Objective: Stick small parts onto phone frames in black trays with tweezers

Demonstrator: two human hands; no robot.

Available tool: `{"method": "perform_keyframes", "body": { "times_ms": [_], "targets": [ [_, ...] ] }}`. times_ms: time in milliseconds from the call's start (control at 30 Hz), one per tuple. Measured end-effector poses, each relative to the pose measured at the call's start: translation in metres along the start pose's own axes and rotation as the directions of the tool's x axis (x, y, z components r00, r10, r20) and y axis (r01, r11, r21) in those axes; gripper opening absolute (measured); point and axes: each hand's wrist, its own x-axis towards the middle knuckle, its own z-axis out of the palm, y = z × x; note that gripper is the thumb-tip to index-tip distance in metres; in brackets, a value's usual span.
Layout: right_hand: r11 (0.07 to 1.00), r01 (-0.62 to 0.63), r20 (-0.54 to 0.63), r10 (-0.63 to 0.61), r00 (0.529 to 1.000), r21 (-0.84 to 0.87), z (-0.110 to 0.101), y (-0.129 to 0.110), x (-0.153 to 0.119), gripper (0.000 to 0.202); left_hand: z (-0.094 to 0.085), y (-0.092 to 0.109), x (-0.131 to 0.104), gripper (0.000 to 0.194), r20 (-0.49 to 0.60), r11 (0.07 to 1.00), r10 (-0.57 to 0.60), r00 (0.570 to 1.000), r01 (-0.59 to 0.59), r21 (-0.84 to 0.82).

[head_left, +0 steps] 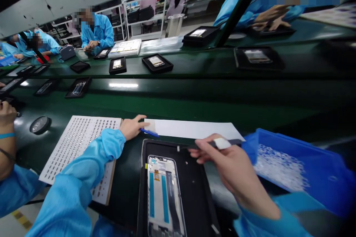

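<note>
The right hand [225, 163] pinches dark tweezers [207, 145] above the black tray [194, 192] holding an open phone [165, 196]. The left hand [132, 127], fingers spread, touches the near end of a white paper strip [191, 128].

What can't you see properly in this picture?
All in the head view:
- Phone-like frame: its bottom end is cut off by the lower edge.
- White speck at the tip of the dark tool: too small to tell what it is.
- Dotted board: partly hidden by the left sleeve.
- Dark shape, far right: blurred.
</note>
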Motion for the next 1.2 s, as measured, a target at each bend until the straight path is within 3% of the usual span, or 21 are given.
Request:
{"method": "perform_keyframes", "body": {
  "times_ms": [67,133,233,300,367,567,867,1200],
  "targets": [
    [0.998,-0.019,0.067,0.023,0.997,-0.068,0.007,-0.005,-0.021,0.048,-0.012,0.001,-0.003,0.038,-0.140,0.986,-0.127,0.982,0.110,-0.128],
    [0.993,-0.026,0.089,0.037,0.995,-0.119,0.016,-0.006,-0.032,0.049,-0.024,0.010,-0.009,0.031,-0.193,0.930,-0.199,0.961,0.123,-0.348],
    [0.984,0.009,0.070,0.003,0.998,-0.176,0.024,-0.003,-0.034,0.047,-0.036,0.035,-0.021,0.027,-0.032,0.777,-0.091,0.995,0.051,-0.628],
    [0.974,0.045,0.058,-0.033,0.998,-0.220,0.026,0.001,-0.033,0.044,-0.040,0.052,-0.029,0.027,0.107,0.733,0.052,0.993,0.034,-0.680],
    [0.964,0.068,0.060,-0.054,0.997,-0.257,0.026,0.005,-0.032,0.040,-0.043,0.065,-0.034,0.025,0.187,0.778,0.131,0.974,0.016,-0.628],
    [0.935,0.112,0.074,-0.092,0.993,-0.337,0.025,0.013,-0.033,0.033,-0.051,0.077,-0.032,0.024,0.267,0.929,0.130,0.955,-0.023,-0.370],
    [0.930,0.102,0.086,-0.077,0.993,-0.353,0.023,0.018,-0.033,0.029,-0.048,0.074,-0.029,0.024,0.298,0.945,0.179,0.938,-0.080,-0.316],
    [0.939,0.096,0.082,-0.072,0.994,-0.331,0.025,0.012,-0.035,0.030,-0.051,0.078,-0.030,0.024,0.321,0.954,0.141,0.937,-0.043,-0.295]
  ]
}}
